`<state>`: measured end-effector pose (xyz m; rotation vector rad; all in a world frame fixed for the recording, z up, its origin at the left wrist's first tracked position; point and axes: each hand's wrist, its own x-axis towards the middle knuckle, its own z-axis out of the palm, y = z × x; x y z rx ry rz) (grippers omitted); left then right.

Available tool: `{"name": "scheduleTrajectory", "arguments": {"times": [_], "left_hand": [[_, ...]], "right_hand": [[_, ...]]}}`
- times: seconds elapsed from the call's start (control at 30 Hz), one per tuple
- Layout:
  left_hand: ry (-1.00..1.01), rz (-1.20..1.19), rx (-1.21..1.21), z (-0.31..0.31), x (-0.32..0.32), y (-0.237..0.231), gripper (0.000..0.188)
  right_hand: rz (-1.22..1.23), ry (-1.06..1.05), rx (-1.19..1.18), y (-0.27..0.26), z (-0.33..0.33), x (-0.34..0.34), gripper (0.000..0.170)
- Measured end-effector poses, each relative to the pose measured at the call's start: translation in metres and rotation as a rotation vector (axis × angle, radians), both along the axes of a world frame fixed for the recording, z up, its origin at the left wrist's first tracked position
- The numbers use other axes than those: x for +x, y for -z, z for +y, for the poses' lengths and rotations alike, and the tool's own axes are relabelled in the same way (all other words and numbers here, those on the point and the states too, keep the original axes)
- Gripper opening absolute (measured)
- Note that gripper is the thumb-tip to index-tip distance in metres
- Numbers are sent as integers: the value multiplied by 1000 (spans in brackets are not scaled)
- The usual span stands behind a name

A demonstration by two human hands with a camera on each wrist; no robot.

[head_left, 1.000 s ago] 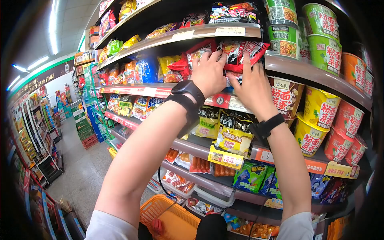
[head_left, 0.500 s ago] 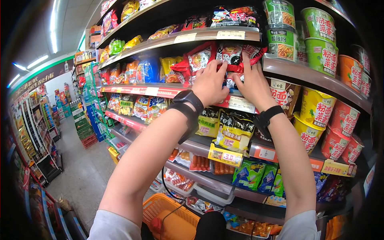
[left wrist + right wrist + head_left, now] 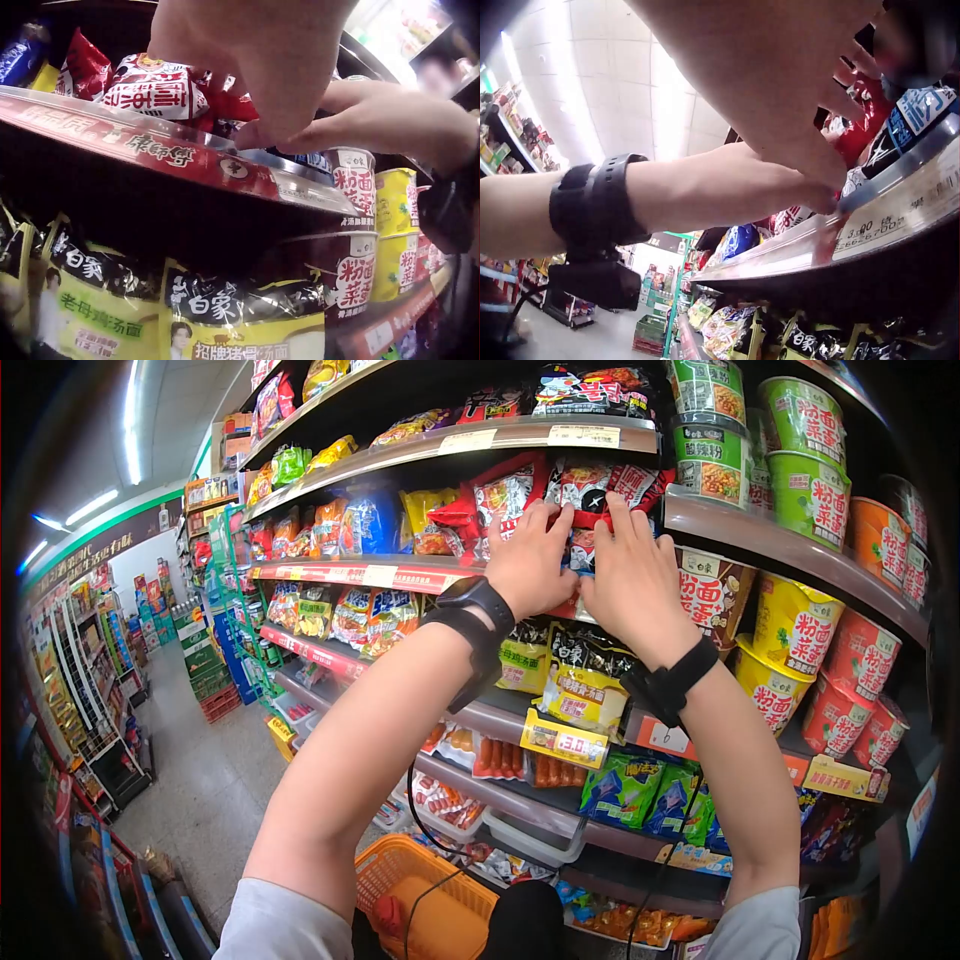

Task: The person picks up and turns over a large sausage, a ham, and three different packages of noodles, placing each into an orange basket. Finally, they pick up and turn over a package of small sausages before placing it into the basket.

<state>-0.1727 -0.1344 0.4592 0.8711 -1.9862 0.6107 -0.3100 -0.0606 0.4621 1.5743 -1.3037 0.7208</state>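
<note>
1. Grip first: left hand and right hand both have fingers stretched out and spread, reaching over the front of the red-and-black packet. I don't see a pinch, but some fingertips are hidden.
2. That packet lies just beyond the fingertips on the shelf, long side apparently running left-right. Left hand's at its left front, right hand's at its right front and looks a touch nearer.
3. Glossy, crinkly, pillow-shaped film, so I'd guess it's slippery and squashy.
4. Just left of it: a puffy red-and-white packet.
5. Lower right of it: a smooth, rounded brown-and-white cup.
6. Below it: a crinkled black-and-yellow packet; way below, an orange lattice basket, looks plastic.
</note>
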Motion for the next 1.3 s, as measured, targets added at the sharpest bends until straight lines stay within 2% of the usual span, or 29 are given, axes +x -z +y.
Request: {"name": "scheduleTrajectory", "arguments": {"times": [0.17, 0.23, 0.27, 0.4, 0.5, 0.63, 0.67, 0.7, 0.77, 0.8, 0.83, 0.9, 0.93, 1.0, 1.3], "left_hand": [[-10, -43, -84, 6, 15, 1, 70], [51, -87, -63, 7, 20, 2, 70], [94, -76, -123, 8, 22, 4, 64], [153, -51, -101, 18, 30, -6, 55], [140, 10, -169, 21, 40, -14, 46], [88, 4, -123, 23, 50, -18, 47], [85, 3, -125, 23, 51, -16, 47], [92, -16, -104, 24, 51, -13, 47], [101, -34, -80, 25, 50, -7, 48], [109, -41, -87, 26, 50, -4, 47], [116, -47, -96, 27, 50, -3, 47], [105, -55, -98, 29, 51, -4, 45], [93, -62, -100, 30, 52, -5, 44], [84, -41, -109, 32, 56, -8, 43], [-63, 43, -208, 35, 87, -22, 37]], "right_hand": [[26, 184, 62, -1, -17, -6, 63], [-1, 244, 167, -4, -15, -3, 68], [-29, 250, 262, -10, -14, -3, 73], [-93, 203, 362, -16, -12, -8, 79], [-35, 245, 304, -11, -2, -3, 78], [80, 261, 286, -7, 16, 8, 78], [134, 189, 187, -1, 17, 9, 71], [135, 187, 186, -2, 19, 13, 71], [95, -3, 215, -7, 27, 22, 58], [125, -131, 64, -9, 28, 25, 40], [126, -130, 64, -14, 30, 28, 40], [-46, -266, 219, -30, 34, 36, 29], [-43, -267, 217, -33, 32, 37, 29], [-68, -469, 74, -37, 30, 39, 24], [-122, -502, 62, -68, 25, 52, 24]]}}
